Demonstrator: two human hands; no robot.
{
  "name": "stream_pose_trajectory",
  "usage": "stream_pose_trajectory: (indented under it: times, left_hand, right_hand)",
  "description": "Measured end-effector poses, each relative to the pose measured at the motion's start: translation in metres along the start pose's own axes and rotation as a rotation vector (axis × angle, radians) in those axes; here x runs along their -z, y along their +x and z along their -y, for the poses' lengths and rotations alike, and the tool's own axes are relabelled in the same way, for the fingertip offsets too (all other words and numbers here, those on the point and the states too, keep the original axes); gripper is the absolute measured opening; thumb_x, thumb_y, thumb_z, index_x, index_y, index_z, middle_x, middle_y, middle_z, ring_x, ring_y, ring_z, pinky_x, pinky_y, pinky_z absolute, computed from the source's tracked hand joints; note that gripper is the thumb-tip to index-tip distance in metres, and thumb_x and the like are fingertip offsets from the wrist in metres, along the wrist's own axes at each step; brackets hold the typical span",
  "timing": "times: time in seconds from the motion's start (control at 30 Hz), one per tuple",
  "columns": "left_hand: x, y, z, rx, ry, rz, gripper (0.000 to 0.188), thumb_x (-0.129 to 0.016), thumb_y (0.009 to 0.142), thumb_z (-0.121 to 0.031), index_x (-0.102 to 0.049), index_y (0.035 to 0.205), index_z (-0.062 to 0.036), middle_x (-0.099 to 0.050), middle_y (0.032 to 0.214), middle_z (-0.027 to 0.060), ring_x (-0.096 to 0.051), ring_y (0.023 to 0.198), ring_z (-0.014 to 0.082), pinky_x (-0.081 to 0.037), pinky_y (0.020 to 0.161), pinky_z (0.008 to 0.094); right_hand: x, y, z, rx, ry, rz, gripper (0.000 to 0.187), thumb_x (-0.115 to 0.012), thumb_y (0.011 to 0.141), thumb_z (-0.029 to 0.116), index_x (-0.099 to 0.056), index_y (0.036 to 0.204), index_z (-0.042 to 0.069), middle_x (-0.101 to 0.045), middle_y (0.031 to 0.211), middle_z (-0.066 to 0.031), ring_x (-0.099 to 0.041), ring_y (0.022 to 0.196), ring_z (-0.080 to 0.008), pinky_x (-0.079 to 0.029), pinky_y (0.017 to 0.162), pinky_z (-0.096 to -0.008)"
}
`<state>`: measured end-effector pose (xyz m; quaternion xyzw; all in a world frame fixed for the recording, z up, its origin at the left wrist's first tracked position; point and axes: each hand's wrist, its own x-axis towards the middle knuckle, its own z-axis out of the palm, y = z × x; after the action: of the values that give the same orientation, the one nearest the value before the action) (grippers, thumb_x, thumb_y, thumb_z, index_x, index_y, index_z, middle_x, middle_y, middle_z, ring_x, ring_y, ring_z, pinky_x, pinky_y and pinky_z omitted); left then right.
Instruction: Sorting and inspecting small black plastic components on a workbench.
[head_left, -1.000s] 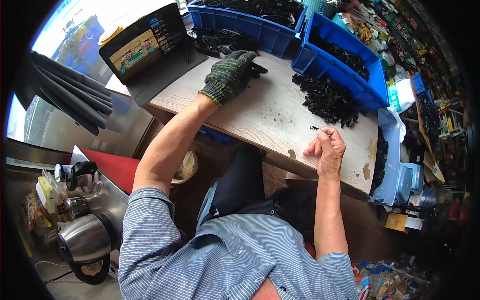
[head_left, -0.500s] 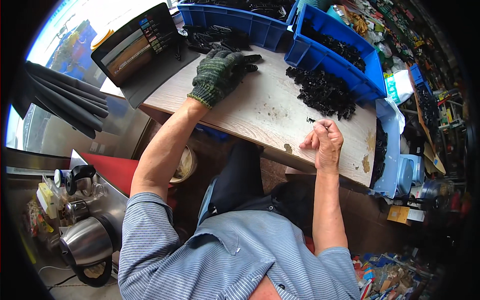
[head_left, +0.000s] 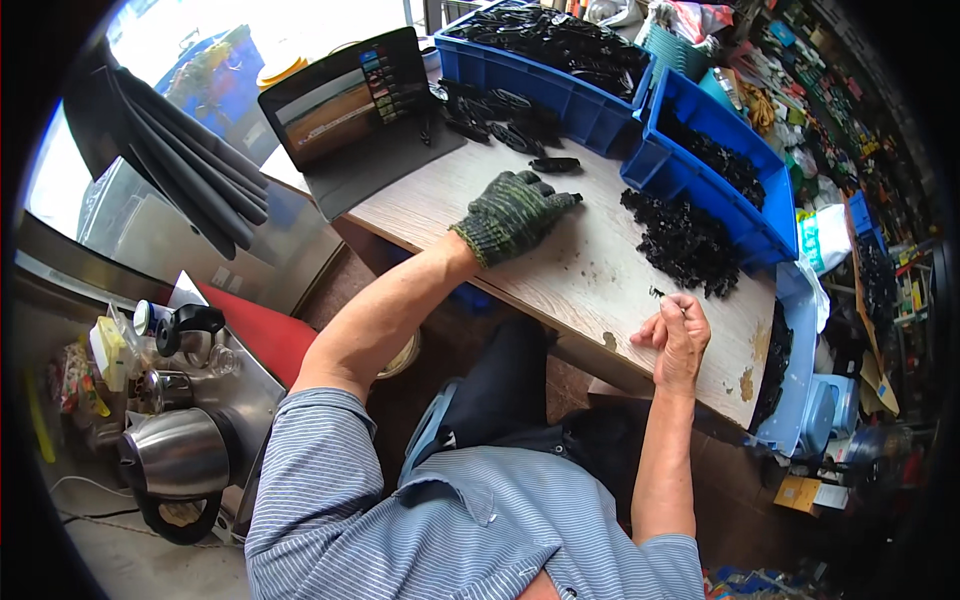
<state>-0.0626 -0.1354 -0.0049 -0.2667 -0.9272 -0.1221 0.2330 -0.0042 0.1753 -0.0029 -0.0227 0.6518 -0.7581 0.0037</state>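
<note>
My left hand (head_left: 513,212), in a dark green knitted glove, is closed over the worktable (head_left: 590,250). A black elongated plastic part (head_left: 576,198) shows only its tip past the gloved fingers; the rest is hidden under the hand. My bare right hand (head_left: 680,338) hovers at the table's near right side, pinching a small black plastic clip (head_left: 657,293) between thumb and forefinger. Beyond the glove lies a single black elongated part (head_left: 555,164), with a pile of similar parts (head_left: 490,110) behind it. A heap of small black clips (head_left: 685,240) sits farther off than my right hand.
Two blue crates at the back hold black parts: a left crate (head_left: 560,90) and a right crate (head_left: 660,160). A tablet (head_left: 345,105) in a dark case stands at the left. A light blue bin (head_left: 790,390) is by the right edge. A steel kettle (head_left: 180,455) stands lower left.
My left hand has drawn back from the pile toward the middle of the table with a black elongated part. My right hand keeps its pinch on the clip. The view has shifted.
</note>
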Motion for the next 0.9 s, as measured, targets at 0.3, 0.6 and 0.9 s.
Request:
stream_pose_trajectory:
  times: [0.3, 0.6, 0.9]
  left_hand:
    - [0.005, 0.004, -0.006, 0.238, -0.212, -0.203, 0.033, -0.063, 0.085, -0.016, -0.067, 0.118, -0.0168, -0.070, 0.115, 0.0086, -0.065, 0.095, 0.0335, -0.051, 0.081, 0.0469]
    - [0.007, 0.001, -0.003, 0.218, 0.081, -0.138, 0.024, -0.067, 0.090, -0.036, -0.073, 0.088, -0.0131, -0.067, 0.080, 0.0102, -0.064, 0.085, 0.0327, -0.049, 0.074, 0.0473]
    - [-0.029, -0.012, -0.088, 0.332, -1.107, -0.390, 0.031, -0.075, 0.086, -0.009, -0.066, 0.115, -0.0025, -0.072, 0.096, 0.0064, -0.069, 0.081, 0.0153, -0.057, 0.068, 0.0300]
  right_hand:
    - [-0.002, -0.002, 0.001, 0.014, 0.009, 0.000, 0.019, -0.068, 0.091, 0.021, -0.058, 0.092, 0.006, -0.046, 0.050, 0.0004, -0.052, 0.047, -0.0103, -0.055, 0.047, -0.0293]
    - [-0.003, 0.000, -0.002, 0.012, 0.037, 0.036, 0.018, -0.072, 0.090, 0.022, -0.062, 0.093, 0.007, -0.046, 0.051, 0.0012, -0.055, 0.049, -0.0117, -0.056, 0.050, -0.0309]
    - [-0.003, -0.002, 0.004, 0.014, 0.158, 0.020, 0.013, -0.072, 0.089, 0.017, -0.069, 0.095, 0.007, -0.045, 0.049, 0.0006, -0.056, 0.046, -0.0154, -0.052, 0.049, -0.0313]
